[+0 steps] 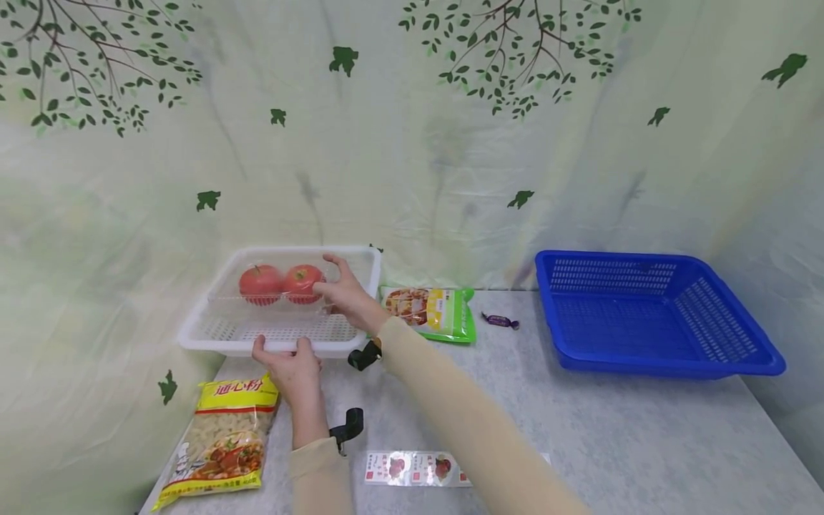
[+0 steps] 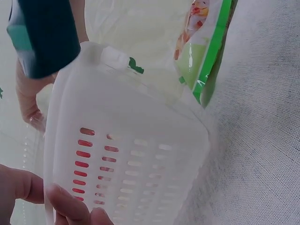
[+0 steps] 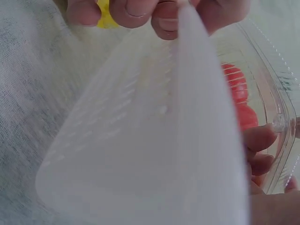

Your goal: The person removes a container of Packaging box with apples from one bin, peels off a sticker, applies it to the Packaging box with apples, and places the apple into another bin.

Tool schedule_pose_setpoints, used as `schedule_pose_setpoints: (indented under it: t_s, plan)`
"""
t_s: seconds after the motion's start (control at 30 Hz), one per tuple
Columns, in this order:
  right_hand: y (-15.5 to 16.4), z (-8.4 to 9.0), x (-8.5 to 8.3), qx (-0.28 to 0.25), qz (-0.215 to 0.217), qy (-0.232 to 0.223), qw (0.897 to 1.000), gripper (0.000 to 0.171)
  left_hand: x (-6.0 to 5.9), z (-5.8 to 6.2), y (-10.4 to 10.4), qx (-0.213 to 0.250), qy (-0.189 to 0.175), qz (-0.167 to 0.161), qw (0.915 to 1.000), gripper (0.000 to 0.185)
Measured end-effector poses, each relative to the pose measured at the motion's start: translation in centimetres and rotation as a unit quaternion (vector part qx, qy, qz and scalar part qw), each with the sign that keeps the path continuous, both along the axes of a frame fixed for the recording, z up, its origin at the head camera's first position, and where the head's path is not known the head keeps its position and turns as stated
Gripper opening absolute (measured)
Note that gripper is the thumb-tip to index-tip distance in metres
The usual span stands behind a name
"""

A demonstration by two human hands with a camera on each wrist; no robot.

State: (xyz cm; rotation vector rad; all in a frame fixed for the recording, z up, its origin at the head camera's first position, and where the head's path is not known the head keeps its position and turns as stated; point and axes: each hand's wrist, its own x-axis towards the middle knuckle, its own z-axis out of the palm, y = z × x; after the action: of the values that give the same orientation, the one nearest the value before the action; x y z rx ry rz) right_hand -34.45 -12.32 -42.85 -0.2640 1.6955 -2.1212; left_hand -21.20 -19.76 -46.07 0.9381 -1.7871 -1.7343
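My left hand (image 1: 296, 368) grips the front rim of a white slotted basket (image 1: 335, 349), thumb and fingers on either side of the wall in the left wrist view. Inside the basket lies a clear plastic clamshell box (image 3: 269, 89) with red apples (image 1: 260, 283) in it; two show in the head view. My right hand (image 1: 354, 299) holds the right end of that box, reaching over the basket's right side. In the right wrist view its fingertips (image 3: 260, 138) press on the box's edge. The basket wall hides part of the box there.
A yellow bag of pasta (image 1: 225, 436) lies at the left front. Behind the right forearm are a green food packet (image 1: 444, 315) and a purple wrapped candy (image 1: 500, 320). A blue basket (image 1: 650, 368) stands on the right. A strip of apple-printed labels (image 1: 412, 468) lies in front, partly covered by the right sleeve.
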Motion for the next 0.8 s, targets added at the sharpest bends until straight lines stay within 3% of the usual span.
schedule_pose_setpoints:
  t_s: [0.3,0.8]
  plan:
    - [2.4,1.4,-0.2,-0.002,0.001,0.018,1.0,0.079,0.0,0.0,-0.2,0.004,-0.018,-0.007,0.9998,0.079]
    - [10.3,4.2,2.1,-0.003,0.005,0.057,0.998,0.077,0.1,0.1,-0.4,0.008,-0.026,-0.016,0.9995,0.079]
